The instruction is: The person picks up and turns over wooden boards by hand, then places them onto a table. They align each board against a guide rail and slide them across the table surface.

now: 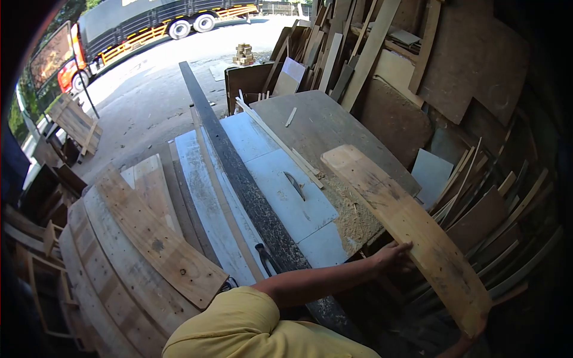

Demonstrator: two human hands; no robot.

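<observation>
A wooden plank (412, 224), knotty and dark-stained, is held at a slant on the right side of the view. My left hand (394, 258) grips its near long edge, thumb on top and fingers mostly underneath. At the plank's lower end is my right hand (471, 341), closed around that end, with much of it hidden under the wood. To the left, a saw blade (294, 185) rises through a slot in the pale table saw top (256, 140). A long dark fence bar (233, 164) runs along that top. Sawdust (355, 224) lies between blade and plank.
Long boards (158, 238) are stacked left of the saw. A brown panel (334, 128) adjoins the saw top, with thin offcut strips (280, 143) on it. Scrap sheets and slats (471, 59) lean along the right. A truck (161, 27) stands outside beyond a small wood-block stack (243, 55).
</observation>
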